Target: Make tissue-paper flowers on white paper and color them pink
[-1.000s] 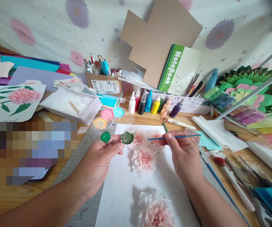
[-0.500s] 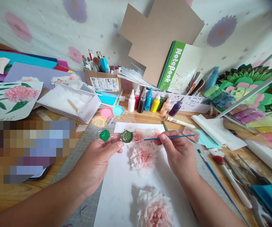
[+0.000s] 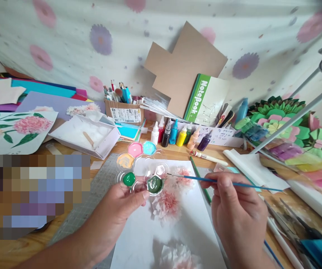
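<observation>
My left hand (image 3: 131,205) grips a clear flower-shaped paint palette (image 3: 163,164) by its near edge. Its wells hold pink, light blue, orange-yellow, bright green and dark green paint. Between the thumb and fingers of my right hand (image 3: 233,198) is a thin blue paintbrush (image 3: 216,181), lying nearly level. The brush tip points left, just beside the palette and a little above the dark green well. Under both hands lies a white sheet (image 3: 138,231) with pink-and-white ruffled flowers (image 3: 166,205) on it; a nearer flower is cut off by the lower frame edge.
Several paint bottles (image 3: 181,136) stand behind the sheet. A green pencil (image 3: 200,179) lies along its right side. To the left are a white box (image 3: 85,136) and a flower painting (image 3: 21,130). Scissors (image 3: 300,218) and other tools lie at right, below a grey metal rod (image 3: 292,116).
My right hand has drawn the brush right and nearer to me, its tip lifted away from the dark green well. The palette is now tilted more toward view. The camera view has risen.
</observation>
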Demonstrator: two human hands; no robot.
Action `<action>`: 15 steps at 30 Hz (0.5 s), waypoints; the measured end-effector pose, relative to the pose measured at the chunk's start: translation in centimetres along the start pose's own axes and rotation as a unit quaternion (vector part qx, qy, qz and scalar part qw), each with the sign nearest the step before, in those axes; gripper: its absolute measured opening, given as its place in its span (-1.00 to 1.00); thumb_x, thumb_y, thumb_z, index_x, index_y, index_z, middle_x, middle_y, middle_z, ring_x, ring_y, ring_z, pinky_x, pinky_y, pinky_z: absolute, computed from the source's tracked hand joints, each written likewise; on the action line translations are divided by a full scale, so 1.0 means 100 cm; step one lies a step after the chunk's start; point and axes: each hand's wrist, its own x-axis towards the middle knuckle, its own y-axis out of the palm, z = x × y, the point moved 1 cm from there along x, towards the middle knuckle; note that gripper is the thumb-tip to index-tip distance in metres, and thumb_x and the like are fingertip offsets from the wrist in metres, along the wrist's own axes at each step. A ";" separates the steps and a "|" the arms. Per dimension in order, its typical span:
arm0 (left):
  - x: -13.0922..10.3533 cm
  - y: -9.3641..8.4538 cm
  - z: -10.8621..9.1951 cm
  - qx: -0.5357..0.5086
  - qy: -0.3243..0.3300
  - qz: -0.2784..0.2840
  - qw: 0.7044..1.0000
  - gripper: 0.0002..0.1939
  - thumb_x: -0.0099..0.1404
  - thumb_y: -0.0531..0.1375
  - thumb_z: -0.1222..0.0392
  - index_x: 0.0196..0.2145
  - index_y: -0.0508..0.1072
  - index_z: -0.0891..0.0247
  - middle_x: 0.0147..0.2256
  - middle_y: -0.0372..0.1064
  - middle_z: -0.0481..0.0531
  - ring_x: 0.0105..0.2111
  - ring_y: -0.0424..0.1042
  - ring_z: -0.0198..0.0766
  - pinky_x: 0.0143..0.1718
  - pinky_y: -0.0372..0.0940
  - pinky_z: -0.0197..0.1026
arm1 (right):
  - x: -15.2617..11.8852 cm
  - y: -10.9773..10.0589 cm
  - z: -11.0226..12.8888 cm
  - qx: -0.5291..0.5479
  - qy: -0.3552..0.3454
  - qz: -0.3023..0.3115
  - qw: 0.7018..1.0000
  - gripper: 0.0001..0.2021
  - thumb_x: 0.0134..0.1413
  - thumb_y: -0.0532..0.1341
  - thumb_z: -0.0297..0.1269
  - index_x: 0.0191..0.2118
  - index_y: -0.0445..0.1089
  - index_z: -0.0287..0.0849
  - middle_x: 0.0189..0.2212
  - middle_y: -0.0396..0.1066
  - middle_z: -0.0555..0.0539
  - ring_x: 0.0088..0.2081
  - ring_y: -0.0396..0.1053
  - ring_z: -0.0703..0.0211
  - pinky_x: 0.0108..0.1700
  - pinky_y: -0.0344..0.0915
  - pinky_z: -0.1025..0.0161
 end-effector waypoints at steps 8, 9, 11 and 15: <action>-0.007 0.008 -0.007 0.003 0.011 0.042 0.999 -0.76 0.14 0.28 0.06 -0.22 0.56 0.14 -0.21 0.49 0.06 -0.15 0.38 -0.09 -0.07 0.22 -0.11 | -0.007 0.003 0.008 0.027 -0.003 0.060 0.998 -0.93 0.16 0.23 -0.31 -0.28 0.48 -0.08 -0.35 0.47 -0.05 -0.33 0.43 0.21 -0.27 0.39 0.25; -0.007 0.008 -0.008 0.007 0.009 0.037 0.999 -0.75 0.12 0.29 0.06 -0.23 0.56 0.14 -0.24 0.49 0.06 -0.18 0.39 -0.09 -0.09 0.23 -0.11 | -0.006 0.002 0.008 0.031 0.001 0.054 0.998 -0.94 0.15 0.24 -0.30 -0.28 0.48 -0.08 -0.34 0.48 -0.05 -0.32 0.44 0.20 -0.28 0.39 0.25; -0.007 0.009 -0.007 0.019 0.007 0.024 1.000 -0.74 0.07 0.31 0.06 -0.25 0.56 0.14 -0.29 0.49 0.05 -0.23 0.40 -0.10 -0.14 0.25 -0.12 | -0.005 0.002 0.007 0.036 0.001 0.044 0.998 -0.94 0.14 0.25 -0.30 -0.28 0.48 -0.08 -0.35 0.49 -0.05 -0.30 0.45 0.18 -0.27 0.39 0.25; -0.008 0.011 -0.005 0.035 0.004 0.008 0.999 -0.79 0.03 0.33 0.10 -0.33 0.55 0.16 -0.34 0.48 0.04 -0.27 0.40 -0.10 -0.20 0.27 -0.12 | -0.005 0.003 0.010 0.021 -0.013 0.041 0.999 -0.94 0.15 0.25 -0.31 -0.27 0.48 -0.07 -0.36 0.50 -0.04 -0.29 0.46 0.17 -0.22 0.39 0.22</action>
